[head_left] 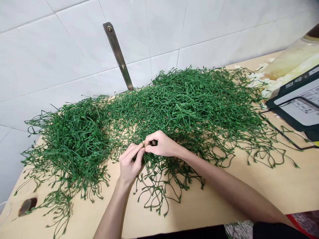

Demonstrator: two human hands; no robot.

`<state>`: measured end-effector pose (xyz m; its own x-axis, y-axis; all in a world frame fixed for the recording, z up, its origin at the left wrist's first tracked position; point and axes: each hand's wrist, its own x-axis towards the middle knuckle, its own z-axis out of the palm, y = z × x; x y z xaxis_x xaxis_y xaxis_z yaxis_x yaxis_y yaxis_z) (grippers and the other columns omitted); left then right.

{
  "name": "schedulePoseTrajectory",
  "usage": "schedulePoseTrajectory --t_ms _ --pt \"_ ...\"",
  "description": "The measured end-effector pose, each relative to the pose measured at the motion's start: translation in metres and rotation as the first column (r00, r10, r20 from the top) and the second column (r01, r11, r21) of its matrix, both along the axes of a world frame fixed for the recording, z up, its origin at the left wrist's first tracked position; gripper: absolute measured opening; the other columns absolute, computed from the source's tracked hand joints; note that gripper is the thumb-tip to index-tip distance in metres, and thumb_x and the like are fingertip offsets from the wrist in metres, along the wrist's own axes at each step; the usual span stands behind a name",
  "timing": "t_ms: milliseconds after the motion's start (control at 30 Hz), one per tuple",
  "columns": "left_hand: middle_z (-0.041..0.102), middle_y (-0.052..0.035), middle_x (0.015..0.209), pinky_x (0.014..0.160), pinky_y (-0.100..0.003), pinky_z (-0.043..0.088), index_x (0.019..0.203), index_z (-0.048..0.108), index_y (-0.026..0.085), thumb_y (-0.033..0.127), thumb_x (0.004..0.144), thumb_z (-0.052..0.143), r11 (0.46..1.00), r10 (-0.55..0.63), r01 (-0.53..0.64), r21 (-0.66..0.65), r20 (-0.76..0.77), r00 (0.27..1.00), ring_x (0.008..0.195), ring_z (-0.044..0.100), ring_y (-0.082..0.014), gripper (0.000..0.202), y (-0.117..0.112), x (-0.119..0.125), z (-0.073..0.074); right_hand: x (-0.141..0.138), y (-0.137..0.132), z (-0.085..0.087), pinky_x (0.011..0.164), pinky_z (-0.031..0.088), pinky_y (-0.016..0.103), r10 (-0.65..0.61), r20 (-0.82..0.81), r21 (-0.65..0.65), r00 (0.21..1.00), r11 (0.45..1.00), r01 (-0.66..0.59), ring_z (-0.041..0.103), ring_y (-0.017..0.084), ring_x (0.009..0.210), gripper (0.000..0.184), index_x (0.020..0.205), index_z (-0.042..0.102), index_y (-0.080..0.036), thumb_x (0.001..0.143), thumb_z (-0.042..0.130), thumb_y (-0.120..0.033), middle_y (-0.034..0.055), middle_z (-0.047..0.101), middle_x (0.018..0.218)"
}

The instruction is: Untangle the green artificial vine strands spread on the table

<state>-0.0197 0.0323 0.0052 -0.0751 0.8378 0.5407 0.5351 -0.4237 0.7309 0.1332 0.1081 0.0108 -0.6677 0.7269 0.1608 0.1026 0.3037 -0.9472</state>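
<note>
My left hand (130, 162) and my right hand (162, 144) meet fingertip to fingertip in the middle of the table. Both are closed in a pinch, and whatever lies between the fingertips is hidden or too small to make out. Beneath and behind them spreads a large heap of thin green artificial stems (189, 99) with small forked tips. Loose stems (160, 192) trail from under my right hand toward the front. To the left of my hands is a second, denser pile of the same green stems (74, 142).
The light wooden table (269, 186) meets a white tiled wall (74, 43). A metal bracket (118, 54) is screwed to the wall. At the right, a dark-framed board (299, 99) with a black cord lies by white flowers (265, 79). A dark round spot (27, 206) marks the front left.
</note>
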Motion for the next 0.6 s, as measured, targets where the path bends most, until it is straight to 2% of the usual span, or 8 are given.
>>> schedulePoseTrajectory --t_ms 133,433,600 --pt "0.074 -0.005 0.076 0.065 -0.028 0.054 0.093 0.079 0.02 0.013 0.081 0.065 0.999 -0.03 0.032 -0.032 0.04 0.999 0.066 0.065 -0.0154 0.019 -0.0016 0.0027 0.0011 -0.0015 -0.0007 -0.0026 0.059 0.035 0.024 0.01 -0.054 -0.042 0.999 0.999 -0.013 0.043 0.009 0.057 0.018 0.052 0.055 -0.015 0.07 0.057 -0.018 -0.0027 0.051 0.055" --pt "0.073 -0.0027 0.072 0.063 -0.027 0.054 0.092 0.079 0.022 0.012 0.079 0.068 1.0 0.022 -0.021 -0.014 0.111 0.994 0.064 0.065 -0.0147 0.02 -0.0035 0.0093 -0.0015 -0.0045 -0.0015 -0.0085 0.061 0.037 0.024 0.025 -0.14 -0.022 0.99 0.999 -0.029 0.045 0.01 0.06 0.017 0.054 0.052 -0.016 0.071 0.056 -0.014 -0.0029 0.05 0.06" --pt "0.072 -0.0032 0.07 0.059 -0.026 0.053 0.086 0.08 0.022 0.018 0.077 0.071 0.992 0.088 -0.065 -0.113 0.219 0.972 0.062 0.063 -0.0145 0.014 -0.0042 0.0084 -0.0036 -0.0043 -0.0013 -0.0072 0.065 0.04 0.024 0.072 -0.171 -0.002 0.983 0.997 -0.073 0.048 0.011 0.065 0.014 0.063 0.054 -0.016 0.074 0.052 -0.008 -0.0018 0.053 0.067"
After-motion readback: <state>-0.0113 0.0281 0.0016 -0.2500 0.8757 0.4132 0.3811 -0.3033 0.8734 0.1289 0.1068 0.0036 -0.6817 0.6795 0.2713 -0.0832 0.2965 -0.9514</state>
